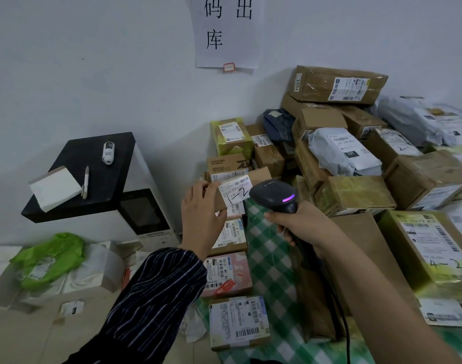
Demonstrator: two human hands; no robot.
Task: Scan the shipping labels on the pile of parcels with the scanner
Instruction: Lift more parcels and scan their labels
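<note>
A small parcel (260, 177) is pinched in the left grip (202, 203), label (235, 190) turned to the scanner (273, 194) — clasped in the right grip (300, 225) alongside. A scan is judged under way; the pile (356, 195) is to be picked from next.

Pale wall (93, 74), paper sign (226, 30) taped up; black-topped white cabinet (75, 160); green-checked tablecloth (266, 258).
</note>
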